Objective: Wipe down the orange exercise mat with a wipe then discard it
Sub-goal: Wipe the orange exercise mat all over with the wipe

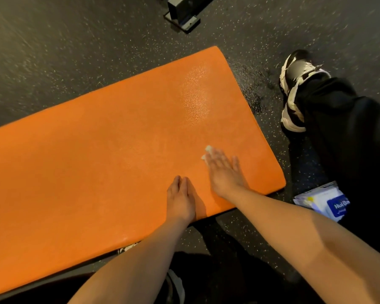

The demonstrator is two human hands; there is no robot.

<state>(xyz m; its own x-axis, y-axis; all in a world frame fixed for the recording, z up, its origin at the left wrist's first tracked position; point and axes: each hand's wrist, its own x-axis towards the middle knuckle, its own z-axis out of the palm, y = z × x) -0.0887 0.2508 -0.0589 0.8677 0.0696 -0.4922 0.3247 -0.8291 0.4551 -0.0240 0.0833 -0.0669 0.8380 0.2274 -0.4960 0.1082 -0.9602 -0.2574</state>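
A: What colour is shown on the mat [119, 161]?
B: A flat, bright orange is shown, with a paler glossy sheen toward 12 o'clock.
A: And the floor [53, 51]?
B: Dark grey is seen all round, speckled with small pale flecks.
A: Is anything white noted?
B: A white wipe [208, 150] is seen just off centre toward 3 o'clock. A shoe [294, 88] at 2 o'clock is patterned in black and off-white, and black trousers [349, 139] are seen at 3 o'clock.
A: Any blue?
B: At 4 o'clock a white pack [320, 196] is marked with a blue label, white lettering and a small yellow patch.
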